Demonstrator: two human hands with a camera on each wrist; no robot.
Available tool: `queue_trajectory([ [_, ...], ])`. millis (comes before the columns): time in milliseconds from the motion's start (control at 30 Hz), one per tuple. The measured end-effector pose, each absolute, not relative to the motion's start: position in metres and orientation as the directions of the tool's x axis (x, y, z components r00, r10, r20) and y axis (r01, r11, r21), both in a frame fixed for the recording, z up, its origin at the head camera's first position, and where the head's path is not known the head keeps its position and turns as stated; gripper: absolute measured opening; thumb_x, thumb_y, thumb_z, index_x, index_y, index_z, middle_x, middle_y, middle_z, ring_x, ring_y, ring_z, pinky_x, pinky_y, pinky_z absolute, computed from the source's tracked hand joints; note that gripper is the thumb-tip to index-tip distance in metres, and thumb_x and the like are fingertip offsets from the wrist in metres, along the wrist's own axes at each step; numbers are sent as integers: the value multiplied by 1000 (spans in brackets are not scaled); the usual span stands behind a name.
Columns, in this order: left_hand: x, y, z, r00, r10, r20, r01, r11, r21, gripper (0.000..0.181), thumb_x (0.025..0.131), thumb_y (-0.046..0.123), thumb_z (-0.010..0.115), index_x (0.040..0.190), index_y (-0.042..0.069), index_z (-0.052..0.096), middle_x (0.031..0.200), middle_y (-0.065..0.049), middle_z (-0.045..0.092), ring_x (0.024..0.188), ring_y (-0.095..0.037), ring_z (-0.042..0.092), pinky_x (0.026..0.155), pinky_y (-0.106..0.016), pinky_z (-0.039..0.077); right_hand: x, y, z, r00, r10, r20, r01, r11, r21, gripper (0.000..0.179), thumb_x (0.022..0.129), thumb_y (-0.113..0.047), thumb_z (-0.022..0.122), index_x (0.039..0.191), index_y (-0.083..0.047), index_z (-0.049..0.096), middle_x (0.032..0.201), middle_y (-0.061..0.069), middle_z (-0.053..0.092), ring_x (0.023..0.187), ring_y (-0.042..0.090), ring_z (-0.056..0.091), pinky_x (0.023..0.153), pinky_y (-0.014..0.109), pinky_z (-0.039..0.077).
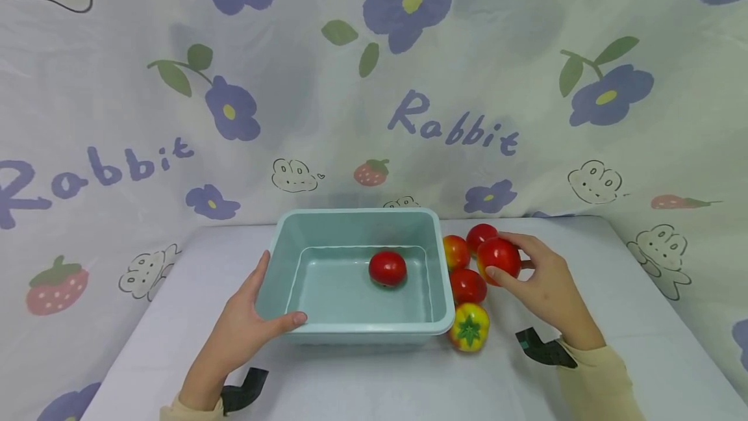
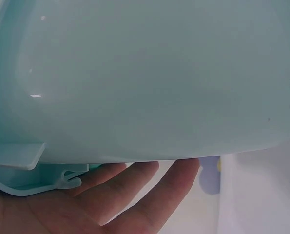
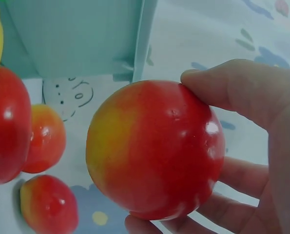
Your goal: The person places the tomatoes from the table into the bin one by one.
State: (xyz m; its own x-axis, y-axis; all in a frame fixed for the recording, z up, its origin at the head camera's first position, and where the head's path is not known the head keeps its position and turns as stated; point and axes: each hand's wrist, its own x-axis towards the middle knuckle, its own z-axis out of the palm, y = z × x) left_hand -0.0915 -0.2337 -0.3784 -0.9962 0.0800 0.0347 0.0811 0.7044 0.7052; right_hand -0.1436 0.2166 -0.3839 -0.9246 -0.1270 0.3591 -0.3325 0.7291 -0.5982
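A pale blue-green plastic bin [image 1: 362,328] stands on the table with one round red fruit [image 1: 387,267] inside. My left hand [image 1: 248,320] holds its left front corner, thumb over the front rim and fingers along the left side. In the left wrist view, the fingers [image 2: 135,195] lie against the outer wall. To the right of the bin, my right hand [image 1: 543,278] grips a red-and-yellow apple [image 3: 154,151] between thumb and fingers. In the head view, this apple overlaps the fruits beside the bin.
Against the bin's right side lie a red fruit [image 1: 469,286], an orange-red fruit [image 1: 456,253] and another red one [image 1: 480,236] behind. Nearer is a yellow-red fruit with a green star-shaped top [image 1: 469,328]. A patterned cloth [image 1: 327,115] hangs behind the white table [image 1: 362,382].
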Motion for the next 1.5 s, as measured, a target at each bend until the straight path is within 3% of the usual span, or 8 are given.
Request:
queue_trajectory([
  [233, -92, -233, -378, -996, 77, 37, 81, 704, 706, 110, 72, 45, 76, 149, 28, -2, 154, -5, 11, 138, -33, 17, 101, -62, 26, -140, 210, -380, -920, -114, 375, -336, 724, -603, 66, 74, -36, 77, 131, -17, 51, 125, 0, 54, 106, 18, 51, 73, 27, 52],
  [600, -93, -233, -378, -997, 71, 24, 67, 717, 694, 111, 72, 47, 75, 149, 27, -2, 154, -7, 11, 138, -35, 16, 101, -64, 24, -135, 200, -377, -904, -86, 418, -355, 696, -625, 68, 75, -29, 77, 132, -11, 45, 128, 7, 54, 104, 25, 55, 74, 46, 55],
  [967, -90, -232, -375, -998, 64, 4, 49, 726, 686, 111, 72, 48, 75, 149, 28, -3, 154, -7, 10, 138, -37, 16, 100, -65, 24, -131, 189, -375, -884, -100, 457, -401, 665, -630, 70, 72, -28, 80, 133, -16, 47, 130, 0, 52, 108, 18, 53, 79, 43, 53],
  [1200, -88, -231, -376, -999, 52, -17, 26, 718, 695, 112, 72, 48, 75, 149, 27, -3, 154, -8, 10, 137, -38, 16, 99, -66, 24, -126, 181, -375, -861, -128, 492, -447, 651, -614, 71, 71, -24, 81, 133, -23, 47, 132, -2, 50, 113, 15, 51, 86, 22, 49],
  [1400, -89, -232, -377, -998, 61, 3, 46, 723, 690, 111, 72, 47, 75, 149, 26, -3, 154, -8, 10, 137, -37, 17, 100, -66, 24, -125, 177, -373, -841, -134, 524, -486, 614, -622, 68, 72, -21, 80, 132, -24, 49, 134, 1, 46, 116, 16, 49, 84, 38, 51],
  [1500, -91, -232, -377, -997, 73, 29, 73, 717, 694, 110, 73, 45, 75, 149, 25, -2, 154, -6, 10, 138, -36, 16, 100, -65, 25, -125, 176, -372, -835, -131, 535, -493, 611, -619, 67, 72, -21, 80, 132, -25, 51, 135, 2, 44, 117, 17, 48, 84, 36, 51],
])
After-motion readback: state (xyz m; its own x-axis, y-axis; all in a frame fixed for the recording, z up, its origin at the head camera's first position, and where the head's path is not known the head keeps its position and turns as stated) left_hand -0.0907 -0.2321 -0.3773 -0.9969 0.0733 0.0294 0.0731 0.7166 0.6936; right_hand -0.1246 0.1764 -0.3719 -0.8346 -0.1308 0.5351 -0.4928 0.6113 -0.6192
